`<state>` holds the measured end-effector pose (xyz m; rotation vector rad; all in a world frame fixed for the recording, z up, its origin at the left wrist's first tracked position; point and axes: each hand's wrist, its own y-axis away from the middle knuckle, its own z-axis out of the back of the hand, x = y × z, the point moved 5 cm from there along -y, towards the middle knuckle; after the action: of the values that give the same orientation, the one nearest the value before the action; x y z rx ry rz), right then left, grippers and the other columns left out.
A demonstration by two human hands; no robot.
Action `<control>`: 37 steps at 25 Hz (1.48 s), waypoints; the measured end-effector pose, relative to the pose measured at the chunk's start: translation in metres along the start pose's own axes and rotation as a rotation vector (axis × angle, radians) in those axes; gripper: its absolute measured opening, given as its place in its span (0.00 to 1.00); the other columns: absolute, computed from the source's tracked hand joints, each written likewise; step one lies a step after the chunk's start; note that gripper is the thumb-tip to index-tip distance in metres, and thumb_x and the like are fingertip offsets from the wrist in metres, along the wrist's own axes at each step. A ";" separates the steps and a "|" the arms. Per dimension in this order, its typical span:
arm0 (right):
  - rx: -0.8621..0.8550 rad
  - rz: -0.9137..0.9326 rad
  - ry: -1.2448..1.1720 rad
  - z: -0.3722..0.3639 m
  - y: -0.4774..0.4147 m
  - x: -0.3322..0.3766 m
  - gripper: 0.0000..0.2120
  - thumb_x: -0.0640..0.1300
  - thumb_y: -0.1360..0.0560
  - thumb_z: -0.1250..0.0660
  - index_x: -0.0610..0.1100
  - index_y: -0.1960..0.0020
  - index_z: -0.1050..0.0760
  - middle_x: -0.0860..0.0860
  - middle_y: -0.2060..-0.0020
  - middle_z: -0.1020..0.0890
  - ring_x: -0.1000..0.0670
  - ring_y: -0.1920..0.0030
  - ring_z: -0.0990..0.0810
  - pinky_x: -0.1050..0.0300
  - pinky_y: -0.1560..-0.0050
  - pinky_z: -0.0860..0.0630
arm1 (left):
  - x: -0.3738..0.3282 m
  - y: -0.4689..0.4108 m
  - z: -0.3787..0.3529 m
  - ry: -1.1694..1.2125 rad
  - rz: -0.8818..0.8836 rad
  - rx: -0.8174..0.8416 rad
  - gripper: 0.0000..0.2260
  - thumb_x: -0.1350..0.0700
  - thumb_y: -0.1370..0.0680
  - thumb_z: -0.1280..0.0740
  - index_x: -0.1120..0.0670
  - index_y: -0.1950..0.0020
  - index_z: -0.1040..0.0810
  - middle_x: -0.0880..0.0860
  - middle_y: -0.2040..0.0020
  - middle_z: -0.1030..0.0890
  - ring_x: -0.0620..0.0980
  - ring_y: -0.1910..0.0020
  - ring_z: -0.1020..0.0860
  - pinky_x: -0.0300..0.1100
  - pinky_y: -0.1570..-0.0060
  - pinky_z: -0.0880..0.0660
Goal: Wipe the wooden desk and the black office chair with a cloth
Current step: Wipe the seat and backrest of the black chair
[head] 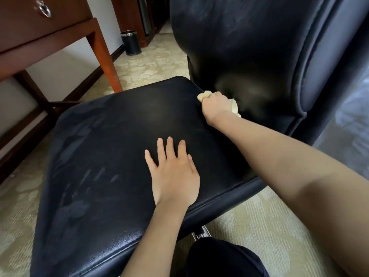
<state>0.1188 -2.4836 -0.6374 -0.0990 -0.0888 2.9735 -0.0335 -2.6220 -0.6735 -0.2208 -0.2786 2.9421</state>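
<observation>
**Cloth at the back of the chair seat**

At the far left stands the wooden desk [50, 37], its drawer fitted with a metal ring pull [45, 9]. Past its leg, a small black bin [130, 43] sits on the pale patterned carpet [155, 62].

The black office chair [109, 146] fills the middle, with dull smears across the left part of its seat. My left hand [173, 172] lies flat on the seat near the front edge, fingers straight and spread, holding nothing.

Further right, my right hand [214, 106] is curled tight around a bunched pale yellow cloth [204, 95], pressing it where the seat meets the backrest [249, 47]. Bits of cloth poke out on both sides of my fist. My knee [223, 258], in dark fabric, shows at the bottom edge.
</observation>
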 end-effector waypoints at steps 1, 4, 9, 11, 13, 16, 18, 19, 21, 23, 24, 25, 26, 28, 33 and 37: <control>0.020 -0.036 -0.042 -0.004 -0.011 0.003 0.17 0.40 0.23 0.42 0.39 0.35 0.33 0.41 0.36 0.30 0.43 0.37 0.32 0.52 0.44 0.35 | 0.000 0.000 -0.001 0.001 0.005 -0.004 0.23 0.49 0.19 0.58 0.49 0.23 0.49 0.53 0.22 0.49 0.54 0.23 0.57 0.59 0.27 0.60; 0.099 -0.106 -0.145 -0.017 -0.031 0.012 0.28 0.57 0.20 0.55 0.43 0.26 0.43 0.42 0.27 0.40 0.42 0.30 0.40 0.50 0.34 0.42 | -0.001 0.001 -0.002 0.011 0.013 -0.008 0.23 0.49 0.19 0.58 0.49 0.23 0.49 0.52 0.22 0.50 0.53 0.23 0.57 0.57 0.28 0.60; 0.148 -0.052 -0.078 -0.016 -0.038 0.013 0.34 0.68 0.24 0.61 0.51 0.24 0.46 0.44 0.25 0.43 0.41 0.29 0.43 0.48 0.33 0.44 | -0.004 -0.001 -0.002 0.018 0.032 -0.018 0.23 0.50 0.19 0.57 0.49 0.23 0.49 0.52 0.22 0.49 0.51 0.23 0.57 0.56 0.28 0.59; 0.145 -0.014 -0.028 -0.012 -0.029 0.007 0.36 0.69 0.25 0.61 0.49 0.25 0.43 0.44 0.27 0.39 0.42 0.30 0.41 0.49 0.36 0.41 | -0.004 -0.002 -0.002 0.018 0.043 -0.020 0.23 0.50 0.19 0.57 0.49 0.23 0.48 0.51 0.22 0.48 0.51 0.23 0.56 0.57 0.28 0.59; 0.108 0.009 0.015 -0.011 -0.011 -0.005 0.38 0.71 0.26 0.61 0.48 0.26 0.41 0.45 0.29 0.35 0.42 0.32 0.38 0.48 0.41 0.37 | -0.004 -0.001 -0.002 0.023 0.050 -0.018 0.23 0.50 0.19 0.57 0.49 0.24 0.47 0.51 0.22 0.48 0.51 0.23 0.56 0.57 0.27 0.59; 0.100 -0.016 -0.002 -0.010 0.028 -0.029 0.42 0.73 0.28 0.61 0.45 0.26 0.43 0.46 0.31 0.34 0.43 0.33 0.37 0.48 0.45 0.33 | -0.002 -0.001 -0.001 0.026 0.049 -0.010 0.22 0.50 0.19 0.56 0.49 0.24 0.46 0.51 0.22 0.48 0.50 0.23 0.55 0.58 0.27 0.59; 0.074 -0.018 0.008 -0.010 0.060 -0.041 0.43 0.74 0.29 0.61 0.44 0.28 0.42 0.44 0.34 0.31 0.43 0.35 0.35 0.48 0.47 0.33 | -0.001 0.000 0.000 0.027 0.048 -0.006 0.22 0.50 0.19 0.56 0.48 0.24 0.46 0.50 0.22 0.48 0.50 0.23 0.55 0.58 0.28 0.59; 0.050 -0.014 0.019 -0.009 0.075 -0.045 0.43 0.74 0.29 0.61 0.44 0.29 0.40 0.44 0.35 0.29 0.43 0.37 0.33 0.49 0.48 0.33 | 0.000 0.000 -0.001 0.027 0.048 -0.002 0.22 0.50 0.19 0.56 0.48 0.24 0.46 0.50 0.22 0.48 0.50 0.23 0.55 0.58 0.28 0.59; 0.003 -0.001 0.062 -0.008 0.109 -0.052 0.42 0.73 0.29 0.62 0.44 0.31 0.39 0.43 0.38 0.28 0.43 0.40 0.31 0.51 0.53 0.35 | 0.003 0.000 -0.001 0.024 0.047 0.011 0.22 0.49 0.19 0.57 0.48 0.24 0.47 0.50 0.22 0.48 0.50 0.23 0.56 0.58 0.28 0.60; -0.047 0.005 0.110 -0.007 0.144 -0.057 0.40 0.72 0.28 0.63 0.45 0.31 0.39 0.43 0.39 0.27 0.43 0.42 0.31 0.53 0.57 0.38 | 0.005 0.001 0.001 0.020 0.039 0.019 0.23 0.49 0.19 0.57 0.47 0.23 0.47 0.49 0.22 0.49 0.50 0.23 0.56 0.58 0.28 0.61; -0.059 0.008 0.124 -0.006 0.160 -0.059 0.40 0.71 0.28 0.64 0.45 0.30 0.40 0.43 0.39 0.27 0.44 0.43 0.31 0.54 0.57 0.38 | 0.007 0.002 0.001 0.018 0.035 0.023 0.23 0.49 0.19 0.57 0.47 0.23 0.47 0.49 0.22 0.49 0.50 0.23 0.56 0.58 0.28 0.61; -0.057 0.012 0.128 -0.006 0.174 -0.060 0.41 0.71 0.29 0.65 0.45 0.30 0.40 0.43 0.38 0.28 0.44 0.44 0.31 0.54 0.55 0.36 | 0.008 0.002 0.001 0.016 0.030 0.027 0.23 0.49 0.19 0.57 0.47 0.23 0.47 0.48 0.22 0.49 0.50 0.23 0.56 0.58 0.28 0.61; -0.048 0.015 0.122 -0.006 0.187 -0.060 0.41 0.70 0.29 0.67 0.45 0.29 0.42 0.43 0.37 0.29 0.44 0.43 0.32 0.53 0.52 0.34 | 0.011 0.003 0.002 0.015 0.027 0.032 0.22 0.49 0.19 0.57 0.47 0.23 0.47 0.48 0.22 0.49 0.49 0.23 0.56 0.58 0.28 0.61; -0.034 0.014 0.096 -0.008 0.210 -0.061 0.42 0.69 0.30 0.68 0.46 0.26 0.46 0.42 0.33 0.33 0.43 0.41 0.33 0.53 0.44 0.32 | 0.015 0.003 0.002 0.016 0.017 0.039 0.22 0.49 0.18 0.57 0.46 0.23 0.47 0.48 0.22 0.49 0.49 0.23 0.56 0.57 0.28 0.61; -0.018 0.028 0.033 -0.008 0.244 -0.062 0.40 0.68 0.30 0.67 0.48 0.25 0.52 0.45 0.30 0.38 0.46 0.39 0.35 0.56 0.45 0.29 | 0.022 0.003 0.002 0.024 -0.009 0.047 0.22 0.49 0.18 0.56 0.46 0.23 0.46 0.47 0.22 0.49 0.48 0.23 0.56 0.56 0.28 0.62; -0.026 0.020 0.069 -0.005 0.230 -0.051 0.42 0.68 0.30 0.67 0.43 0.25 0.50 0.43 0.29 0.39 0.44 0.34 0.38 0.54 0.37 0.34 | 0.024 0.002 0.001 0.030 -0.022 0.040 0.22 0.49 0.18 0.56 0.46 0.23 0.46 0.47 0.22 0.49 0.48 0.23 0.56 0.55 0.28 0.62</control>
<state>0.1321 -2.7186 -0.6545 -0.2064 -0.1183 2.9854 -0.0577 -2.6198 -0.6758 -0.2540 -0.2166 2.9169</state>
